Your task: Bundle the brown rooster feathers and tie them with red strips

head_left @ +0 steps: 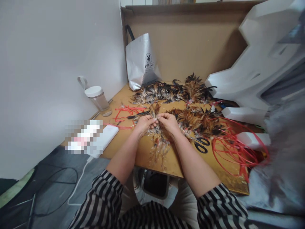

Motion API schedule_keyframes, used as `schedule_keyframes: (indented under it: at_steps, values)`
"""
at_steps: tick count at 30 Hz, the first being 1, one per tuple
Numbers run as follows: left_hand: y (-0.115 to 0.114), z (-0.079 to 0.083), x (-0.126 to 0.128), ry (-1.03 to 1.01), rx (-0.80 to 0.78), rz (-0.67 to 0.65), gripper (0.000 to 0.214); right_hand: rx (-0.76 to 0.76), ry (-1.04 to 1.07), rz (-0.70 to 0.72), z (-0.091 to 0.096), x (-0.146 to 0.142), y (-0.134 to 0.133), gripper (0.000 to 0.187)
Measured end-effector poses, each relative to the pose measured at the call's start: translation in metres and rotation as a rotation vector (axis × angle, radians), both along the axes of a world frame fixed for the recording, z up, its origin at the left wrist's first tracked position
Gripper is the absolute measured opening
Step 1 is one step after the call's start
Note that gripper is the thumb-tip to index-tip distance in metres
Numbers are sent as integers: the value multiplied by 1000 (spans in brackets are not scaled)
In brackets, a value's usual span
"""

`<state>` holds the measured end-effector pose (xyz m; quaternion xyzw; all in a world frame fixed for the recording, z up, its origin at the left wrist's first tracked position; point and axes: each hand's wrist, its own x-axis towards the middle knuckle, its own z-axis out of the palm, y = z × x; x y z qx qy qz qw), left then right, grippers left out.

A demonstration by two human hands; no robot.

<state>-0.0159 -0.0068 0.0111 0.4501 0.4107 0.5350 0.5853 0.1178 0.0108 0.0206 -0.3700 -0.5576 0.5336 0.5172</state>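
A small bunch of brown feathers (154,109) stands up between my two hands over the middle of the table. My left hand (144,124) is closed, pinching the bunch near its base. Beside it, almost touching, my right hand (169,122) is closed too, with thumb and finger at the same spot. Loose feather scraps (160,149) lie just below the hands. To the right is a pile of brown and black feathers (199,121), and another feather heap (157,92) lies behind. Black-handled scissors (202,145) rest right of my right forearm.
Red plastic strips (128,111) lie to the left, and a tangle of red strip (234,152) hangs near the right edge. A lidded cup (96,98), a silver bag (143,63) and a white power bank (106,140) with a cable stand around. White foam pieces (257,63) crowd the right.
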Motion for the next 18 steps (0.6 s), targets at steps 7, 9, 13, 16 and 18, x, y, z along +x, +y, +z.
schedule_keyframes:
  at_steps: [7,9,13,16,18]
  values:
    - [-1,2,-1,41,12,4,23,-12,-20,-43,3,-2,-2,21]
    - [-1,1,-1,43,17,6,24,-4,-31,-54,3,-2,-2,20]
    - [0,1,0,22,15,28,24,-8,-26,-58,2,-3,-1,20]
    - [0,2,1,7,4,37,23,2,-46,-65,1,-3,-1,21]
    - [0,1,1,11,9,38,22,19,-62,-68,0,-2,-1,22]
